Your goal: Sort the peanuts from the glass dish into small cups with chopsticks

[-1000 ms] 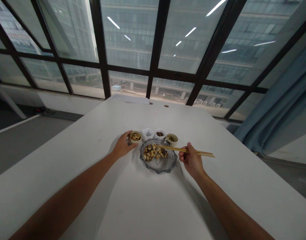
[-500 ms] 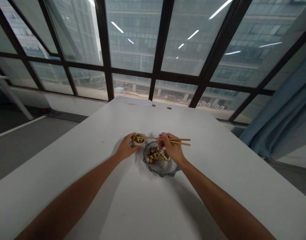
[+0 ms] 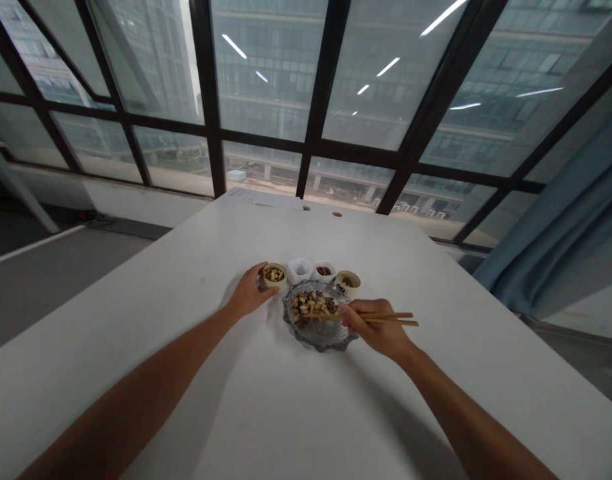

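Observation:
A pair of wooden chopsticks [image 3: 386, 317] is gripped in my right hand [image 3: 373, 323], their tips over the nuts [image 3: 313, 303] in a scalloped glass bowl [image 3: 321, 340]. My left hand [image 3: 249, 290] is wrapped round the left side of a small round cup [image 3: 275, 276] with nuts inside. Right of that cup, behind the bowl, stand a white dish [image 3: 299, 269] and another white dish holding small dark pieces [image 3: 325, 271]. A second round cup [image 3: 348, 283] with some contents is at the bowl's back right.
The white table [image 3: 211, 267] reaches to the windows. Paper sheets [image 3: 271, 201] and two small round items lie at its far edge. A blue curtain [image 3: 551, 220] hangs at the right.
My right hand has moved right and toward me with the chopsticks, whose tips went from the left cup to the nuts in the bowl. The dishes behind are now uncovered.

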The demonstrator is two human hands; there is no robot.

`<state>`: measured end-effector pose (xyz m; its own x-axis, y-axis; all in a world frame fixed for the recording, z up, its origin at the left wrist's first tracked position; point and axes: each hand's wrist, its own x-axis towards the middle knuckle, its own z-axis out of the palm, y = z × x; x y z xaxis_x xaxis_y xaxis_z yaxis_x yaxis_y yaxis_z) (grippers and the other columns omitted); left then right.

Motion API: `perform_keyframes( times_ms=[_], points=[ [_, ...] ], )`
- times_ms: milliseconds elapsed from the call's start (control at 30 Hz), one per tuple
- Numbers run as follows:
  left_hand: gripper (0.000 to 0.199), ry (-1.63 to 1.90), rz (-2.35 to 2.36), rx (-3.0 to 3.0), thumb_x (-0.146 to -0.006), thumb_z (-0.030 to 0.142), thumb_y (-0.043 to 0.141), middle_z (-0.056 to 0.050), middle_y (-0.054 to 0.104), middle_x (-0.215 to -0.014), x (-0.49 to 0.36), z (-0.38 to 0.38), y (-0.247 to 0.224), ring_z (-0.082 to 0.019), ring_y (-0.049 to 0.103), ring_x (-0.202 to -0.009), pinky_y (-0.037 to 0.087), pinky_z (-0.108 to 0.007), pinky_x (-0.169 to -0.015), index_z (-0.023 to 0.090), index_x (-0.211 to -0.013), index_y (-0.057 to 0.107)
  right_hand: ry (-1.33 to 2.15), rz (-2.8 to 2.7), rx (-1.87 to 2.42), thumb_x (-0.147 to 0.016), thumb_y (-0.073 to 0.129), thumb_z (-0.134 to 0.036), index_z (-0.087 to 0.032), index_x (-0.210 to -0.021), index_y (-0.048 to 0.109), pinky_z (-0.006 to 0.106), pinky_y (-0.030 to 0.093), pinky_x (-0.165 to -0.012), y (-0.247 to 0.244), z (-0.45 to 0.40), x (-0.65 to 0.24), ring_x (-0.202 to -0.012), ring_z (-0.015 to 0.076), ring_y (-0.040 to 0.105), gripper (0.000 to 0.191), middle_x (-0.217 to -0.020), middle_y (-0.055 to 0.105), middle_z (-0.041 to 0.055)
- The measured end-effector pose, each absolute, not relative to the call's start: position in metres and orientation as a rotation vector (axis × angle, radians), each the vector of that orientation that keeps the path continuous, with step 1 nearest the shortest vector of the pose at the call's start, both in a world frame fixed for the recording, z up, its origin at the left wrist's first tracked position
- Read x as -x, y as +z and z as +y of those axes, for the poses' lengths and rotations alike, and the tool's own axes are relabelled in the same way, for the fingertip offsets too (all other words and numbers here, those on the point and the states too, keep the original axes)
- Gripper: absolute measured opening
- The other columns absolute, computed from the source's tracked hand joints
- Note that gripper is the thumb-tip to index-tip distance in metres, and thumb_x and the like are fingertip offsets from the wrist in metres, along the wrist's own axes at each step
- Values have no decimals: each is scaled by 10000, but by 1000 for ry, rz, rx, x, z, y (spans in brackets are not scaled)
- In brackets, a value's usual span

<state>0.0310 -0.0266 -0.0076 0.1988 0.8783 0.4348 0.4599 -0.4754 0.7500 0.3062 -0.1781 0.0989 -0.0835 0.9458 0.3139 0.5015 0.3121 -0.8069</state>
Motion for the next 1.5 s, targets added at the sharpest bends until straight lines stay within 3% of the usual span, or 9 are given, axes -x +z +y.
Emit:
perform_keyframes(
  times_ms=[467, 700, 1000, 1500],
  points=[
    [688, 1199, 1233, -2020, -723, 408, 752, -120, 631, -1273, -31, -26, -7, -263, 606, -1172, 497, -459, -1011, 201, -1330, 505, 273, -1792, 1284, -904, 595, -477, -227, -608, 695, 262, 422, -470, 94, -159, -309, -477, 152, 578, 400, -533, 642, 27],
    [688, 1209, 1224, -2004, -717, 412, 756, -117, 622, -1285, -32, -27, -6, -272, 593, -1193, 501, -461, -1006, 209, -1326, 508, 306, -1838, 1245, -878, 623, -518, -254, -623, 705, 266, 403, -471, 98, -155, -301, -467, 147, 517, 376, -513, 612, 2],
    [690, 1204, 1220, -2010, -719, 422, 756, -115, 629, -1274, -32, -27, -6, -274, 594, -1187, 498, -460, -1009, 209, -1326, 510, 309, -2007, 1291, -878, 566, -614, -273, -699, 716, 271, 468, -590, 96, -153, -301, -572, 159, 568, 414, -628, 666, 2],
    [681, 1202, 1233, -2026, -713, 412, 761, -104, 645, -1250, -32, -27, -4, -271, 603, -1180, 501, -454, -1006, 215, -1318, 521, 376, -1880, 1252, -890, 574, -596, -254, -557, 619, 274, 412, -497, 97, -154, -300, -462, 145, 514, 479, -501, 582, -10]
  ],
)
